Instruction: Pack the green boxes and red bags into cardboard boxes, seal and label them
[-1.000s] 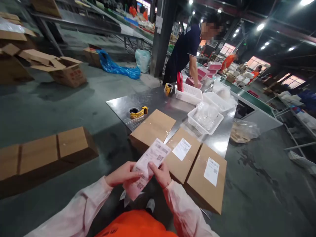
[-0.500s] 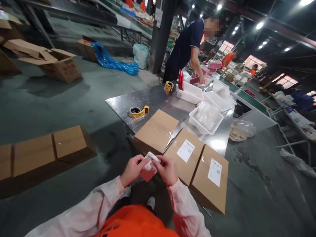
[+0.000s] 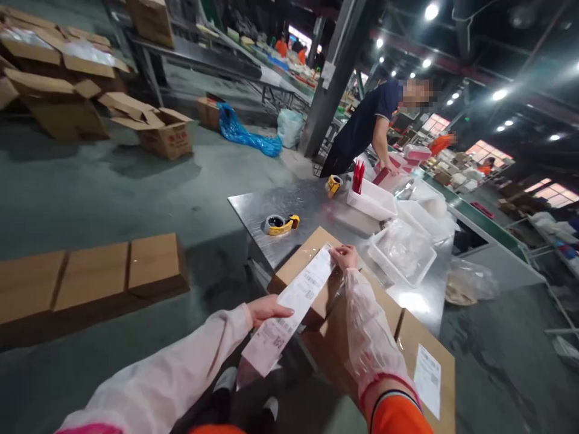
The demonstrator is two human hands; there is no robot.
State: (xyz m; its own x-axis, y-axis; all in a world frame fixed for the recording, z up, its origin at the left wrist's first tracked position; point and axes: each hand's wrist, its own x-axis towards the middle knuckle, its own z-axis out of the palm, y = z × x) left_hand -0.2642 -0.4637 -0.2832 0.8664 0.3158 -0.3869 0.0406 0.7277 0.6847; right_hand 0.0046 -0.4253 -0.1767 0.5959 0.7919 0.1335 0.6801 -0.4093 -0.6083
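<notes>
Nearest the camera, the left hand [image 3: 266, 309] is pinching the near part of a long strip of shipping labels [image 3: 292, 307], thumb on top and fingers curled beneath it. The strip is running up and to the right, away from the body, with its near end hanging loose below the hand. At its far end the right hand [image 3: 344, 257] is closing its fingertips on the strip's corner and is holding it just over a sealed cardboard box [image 3: 302, 265] on the near left of the steel table [image 3: 266, 202]. I cannot tell whether the label's far end is already touching the box top.

To the right, by the right forearm, another brown box [image 3: 432, 352] is lying at the near edge with a white label [image 3: 427, 378] stuck on its lid. A third box between the two is mostly hidden by the sleeve.

Farther along the table, a yellow tape dispenser [image 3: 279, 224] is sitting left of centre. White plastic baskets [image 3: 401, 256] holding clear bags are standing to the right.

At the far end, a co-worker in a dark shirt [image 3: 364, 129] is leaning over pink trays [image 3: 416, 152].

On the floor to the left, flat cardboard pieces [image 3: 93, 280] are lying in a row.
</notes>
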